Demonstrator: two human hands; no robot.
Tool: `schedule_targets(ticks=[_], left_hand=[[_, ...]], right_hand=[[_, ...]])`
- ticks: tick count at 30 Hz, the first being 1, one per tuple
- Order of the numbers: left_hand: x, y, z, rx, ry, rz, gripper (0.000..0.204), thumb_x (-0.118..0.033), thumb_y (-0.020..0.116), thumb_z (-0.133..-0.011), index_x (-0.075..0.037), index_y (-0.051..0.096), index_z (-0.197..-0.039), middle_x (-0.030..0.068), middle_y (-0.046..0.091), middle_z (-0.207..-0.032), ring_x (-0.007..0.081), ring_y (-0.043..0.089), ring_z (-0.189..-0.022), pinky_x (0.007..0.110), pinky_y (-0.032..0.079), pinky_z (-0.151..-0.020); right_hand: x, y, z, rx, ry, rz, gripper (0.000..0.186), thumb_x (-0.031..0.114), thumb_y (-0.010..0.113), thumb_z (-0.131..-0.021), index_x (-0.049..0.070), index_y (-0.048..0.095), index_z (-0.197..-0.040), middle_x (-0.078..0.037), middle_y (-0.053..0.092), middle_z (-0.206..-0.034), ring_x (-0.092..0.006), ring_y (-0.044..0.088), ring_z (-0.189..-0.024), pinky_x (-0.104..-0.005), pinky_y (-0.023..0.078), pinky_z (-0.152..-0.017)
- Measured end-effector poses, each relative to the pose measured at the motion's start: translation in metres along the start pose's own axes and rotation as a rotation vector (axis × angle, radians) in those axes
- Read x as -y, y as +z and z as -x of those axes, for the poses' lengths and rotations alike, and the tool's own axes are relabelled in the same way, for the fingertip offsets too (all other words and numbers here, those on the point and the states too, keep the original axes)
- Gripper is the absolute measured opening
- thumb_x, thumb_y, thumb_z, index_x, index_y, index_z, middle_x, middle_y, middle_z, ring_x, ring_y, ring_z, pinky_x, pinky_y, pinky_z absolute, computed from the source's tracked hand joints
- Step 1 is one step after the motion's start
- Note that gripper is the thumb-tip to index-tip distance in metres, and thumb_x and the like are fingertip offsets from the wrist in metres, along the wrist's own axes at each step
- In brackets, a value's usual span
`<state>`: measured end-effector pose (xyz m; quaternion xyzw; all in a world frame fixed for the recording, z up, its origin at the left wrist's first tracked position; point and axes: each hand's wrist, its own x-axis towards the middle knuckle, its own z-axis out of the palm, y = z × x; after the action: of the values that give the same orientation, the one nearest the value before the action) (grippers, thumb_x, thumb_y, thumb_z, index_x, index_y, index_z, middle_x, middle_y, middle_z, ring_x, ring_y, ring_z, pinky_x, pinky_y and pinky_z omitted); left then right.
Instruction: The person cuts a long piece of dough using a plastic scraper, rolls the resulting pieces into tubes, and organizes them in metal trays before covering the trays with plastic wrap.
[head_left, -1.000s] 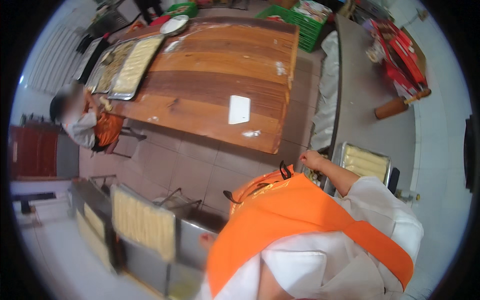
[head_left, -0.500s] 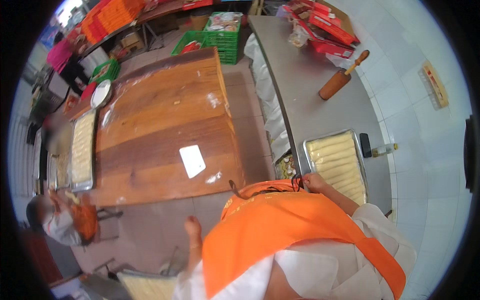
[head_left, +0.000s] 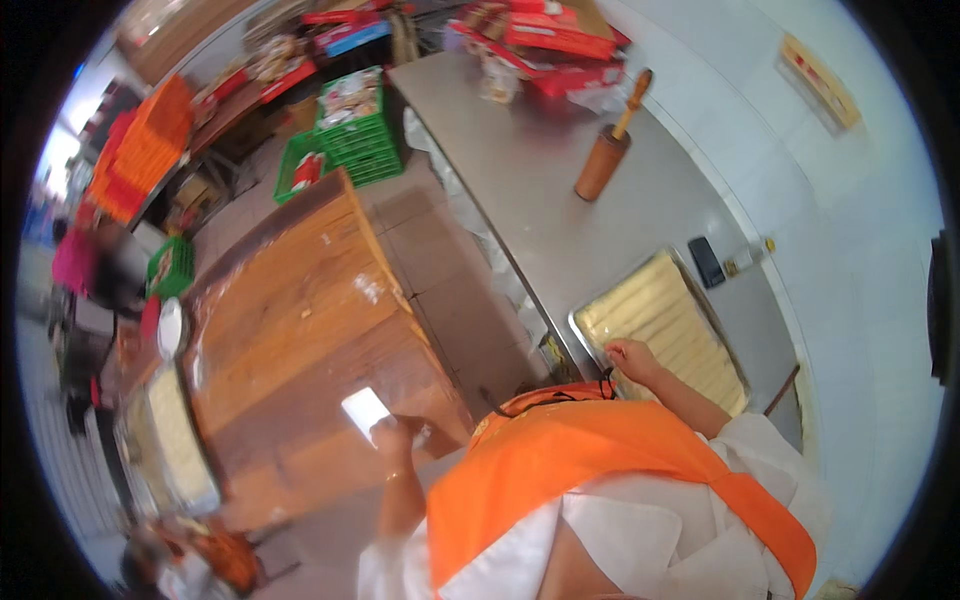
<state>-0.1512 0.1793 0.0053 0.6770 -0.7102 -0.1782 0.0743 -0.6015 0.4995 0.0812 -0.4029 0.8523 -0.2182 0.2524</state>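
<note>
My left hand point(head_left: 393, 438) reaches over the near edge of the wooden table. Its fingers overlap the near end of a flat white scraper point(head_left: 364, 408), which lies on the wood; motion smears them, so their grip does not show. With fingers curled together, my right hand point(head_left: 632, 358) hovers at the near left part of a metal tray point(head_left: 577, 322) on the grey worktop. Long pale dough rolls point(head_left: 660, 310) lie side by side in that tray. A black cord of my orange apron point(head_left: 560, 460) shows just below this hand; what the fingers hold, if anything, is hidden.
On the grey worktop point(head_left: 500, 150) stand a wooden roller with a handle point(head_left: 604, 160), a black phone-like object point(head_left: 706, 262), a small bottle point(head_left: 748, 258) and red boxes point(head_left: 560, 45). Another dough tray point(head_left: 175, 430) lies on the wooden table point(head_left: 290, 350). Two people work at the left.
My left hand has come forward from beside the table to the white scraper. My right hand has moved from the apron cords onto the tray's edge. The view has turned.
</note>
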Motion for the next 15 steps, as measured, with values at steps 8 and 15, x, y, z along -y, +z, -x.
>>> schedule_targets(ticks=[8, 15], left_hand=[[0.003, 0.004, -0.020, 0.341, 0.054, -0.311, 0.048, -0.041, 0.066, -0.084, -0.005, 0.066, -0.117, 0.0230, 0.060, -0.122, 0.0364, 0.058, -0.113, 0.052, 0.050, -0.089], [-0.056, 0.019, -0.112, 0.588, 0.180, -0.128, 0.052, -0.044, 0.064, -0.085, -0.009, 0.061, -0.123, 0.0185, 0.056, -0.127, 0.0355, 0.054, -0.117, 0.055, 0.047, -0.090]], right_hand=[[-0.007, -0.007, 0.045, -0.041, 0.372, -0.279, 0.022, 0.012, 0.057, -0.095, 0.002, 0.067, -0.112, -0.013, 0.072, -0.098, -0.0232, 0.069, -0.090, -0.0347, 0.053, -0.081], [-0.016, 0.007, 0.077, -0.291, 0.553, -0.411, 0.019, 0.013, 0.058, -0.096, 0.002, 0.067, -0.108, -0.008, 0.072, -0.088, -0.0169, 0.068, -0.080, -0.0310, 0.053, -0.071]])
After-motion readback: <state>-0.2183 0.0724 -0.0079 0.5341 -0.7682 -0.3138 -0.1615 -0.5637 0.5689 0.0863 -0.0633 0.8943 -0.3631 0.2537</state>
